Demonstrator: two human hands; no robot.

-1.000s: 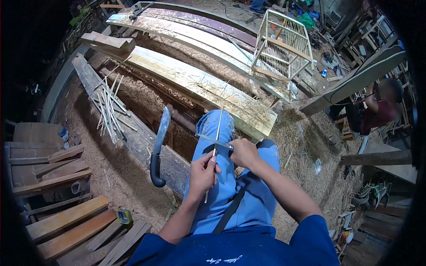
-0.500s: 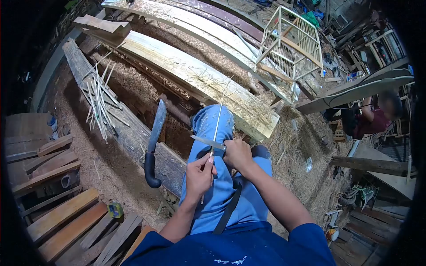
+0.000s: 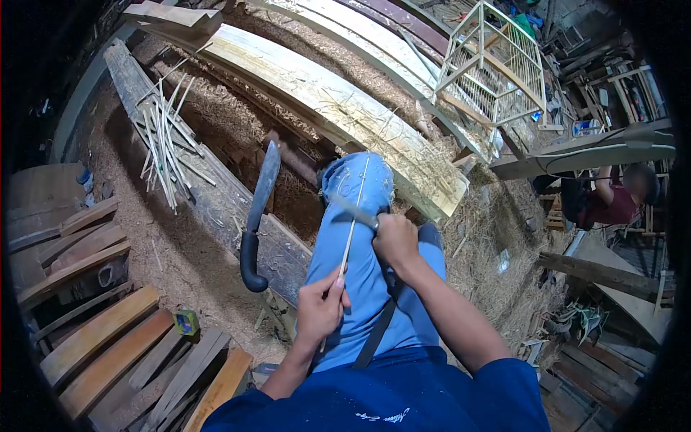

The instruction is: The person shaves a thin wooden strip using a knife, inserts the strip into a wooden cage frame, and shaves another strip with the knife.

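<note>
My left hand (image 3: pixel 322 309) pinches a thin wooden stick (image 3: pixel 349 248) that lies lengthwise over my blue-trousered thigh toward the knee. In my right hand (image 3: pixel 396 241) is a knife, closed in my fingers by its handle. The knife's blade (image 3: pixel 351 208), smeared by motion, crosses the stick, pointing left. Whether its edge touches the stick I cannot tell. To the left, a machete (image 3: pixel 263 193) with a black handle rests on a weathered plank (image 3: pixel 216 201). Farther up that plank lies a loose pile of thin sticks (image 3: pixel 163 147).
A long pale beam (image 3: pixel 309 83) covered in shavings runs beyond my knee. A slatted wooden cage (image 3: pixel 497 72) stands at upper right. Cut boards (image 3: pixel 108 335) and a yellow-green tape measure (image 3: pixel 187 322) lie at lower left. Another person (image 3: pixel 612 198) is at the right.
My right hand has slid the knife away from my left hand, along the stick toward the knee. My left hand keeps its pinch, slightly lower. The camera view has shifted a little.
</note>
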